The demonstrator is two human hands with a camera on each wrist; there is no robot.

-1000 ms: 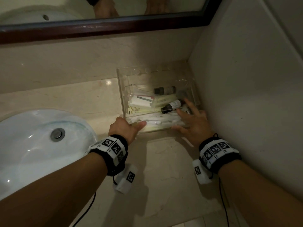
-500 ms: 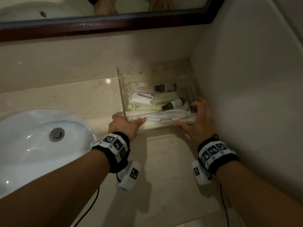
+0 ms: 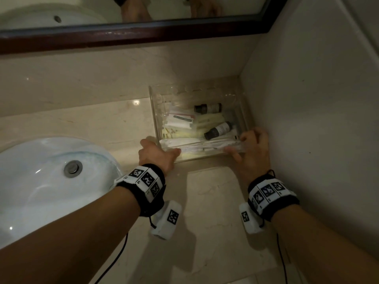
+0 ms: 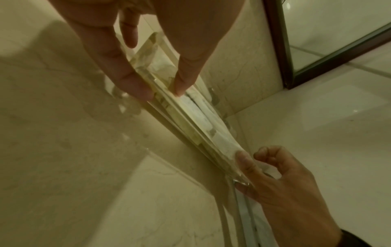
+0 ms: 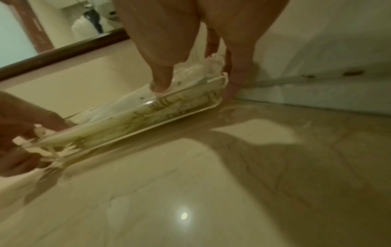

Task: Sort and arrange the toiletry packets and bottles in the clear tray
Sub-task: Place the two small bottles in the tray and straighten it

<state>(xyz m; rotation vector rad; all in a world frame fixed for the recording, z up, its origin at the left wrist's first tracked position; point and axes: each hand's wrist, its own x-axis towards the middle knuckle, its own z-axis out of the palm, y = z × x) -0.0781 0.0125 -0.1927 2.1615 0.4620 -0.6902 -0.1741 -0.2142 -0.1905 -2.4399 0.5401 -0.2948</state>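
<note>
The clear tray stands in the counter's back right corner. Inside lie two small dark-capped bottles on their sides and several white and pale yellow packets. My left hand grips the near-left corner; in the left wrist view the left hand pinches the tray's front wall. My right hand grips the near-right corner. In the right wrist view the right hand has its thumb over the tray's rim and a finger outside.
A white sink lies to the left, close to my left forearm. A dark-framed mirror runs along the back wall. The side wall stands right beside the tray. Beige marble counter stretches in front.
My right hand has drawn back from over the bottles inside the tray and curled round the tray's near-right corner. My left hand has kept its grip on the near-left corner.
</note>
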